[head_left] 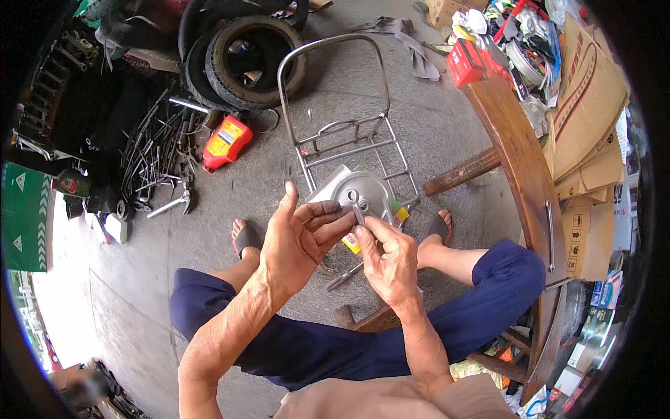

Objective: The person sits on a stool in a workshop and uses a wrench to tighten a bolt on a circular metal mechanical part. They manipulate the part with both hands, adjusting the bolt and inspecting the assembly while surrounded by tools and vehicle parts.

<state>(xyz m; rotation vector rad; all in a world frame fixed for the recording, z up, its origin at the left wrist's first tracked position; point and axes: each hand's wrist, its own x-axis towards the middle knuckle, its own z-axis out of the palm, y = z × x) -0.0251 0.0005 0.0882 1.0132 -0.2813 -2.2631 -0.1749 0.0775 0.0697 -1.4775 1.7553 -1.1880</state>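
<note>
My left hand is turned palm up, its thumb apart and its fingers stretched to the right. Its darkened fingertips reach a small grey metal pin-like piece, which my right hand pinches between thumb and forefinger. Whether the left fingertips touch that piece, I cannot tell. Just beyond the hands lies a round silvery metal cover with two ringed holes near its middle, partly hidden by my fingers. It rests at the near end of a tubular metal rack frame. A yellow package shows below the cover.
A red bottle lies left of the rack, near an adjustable wrench and a heap of metal rods. Tyres lie at far left. A wooden bench stands at right, with cardboard behind it.
</note>
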